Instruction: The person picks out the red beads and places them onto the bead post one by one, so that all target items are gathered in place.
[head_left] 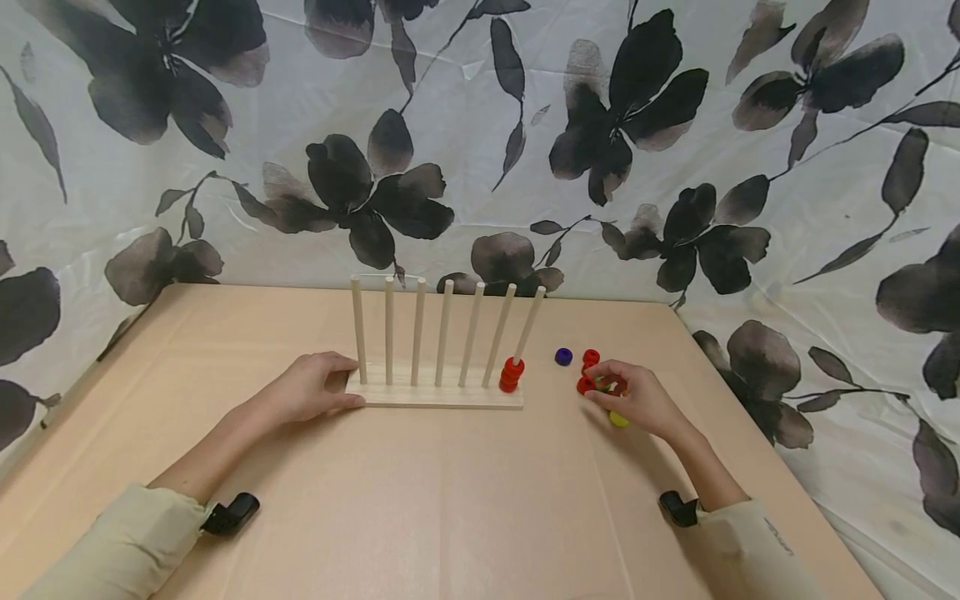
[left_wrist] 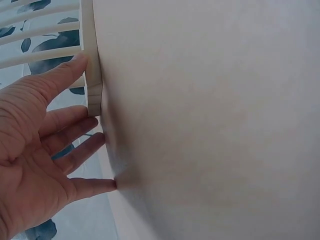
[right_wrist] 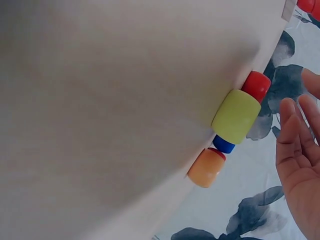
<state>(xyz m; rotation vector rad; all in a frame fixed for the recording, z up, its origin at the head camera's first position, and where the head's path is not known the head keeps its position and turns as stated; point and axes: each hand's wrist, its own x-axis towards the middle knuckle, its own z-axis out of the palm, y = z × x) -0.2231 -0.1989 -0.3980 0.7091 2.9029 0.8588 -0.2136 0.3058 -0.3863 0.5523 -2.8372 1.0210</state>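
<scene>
Wooden and likely light and stiff, the peg rack [head_left: 435, 396] is pinched at its left end by the left hand [head_left: 303, 387], a sound hold, while the right hand [head_left: 637, 400], thumb and fingertips apart, reaches at loose beads [head_left: 591, 357] beyond the rack's right end, probably smooth and best gripped by their sides.

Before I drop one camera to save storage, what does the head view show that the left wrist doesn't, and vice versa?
Only the head view shows the right hand, the loose beads and the red beads on the end peg. Only the left wrist view shows the left palm. Both show the left hand on the wooden peg rack, the table and the flowered cloth.
</scene>
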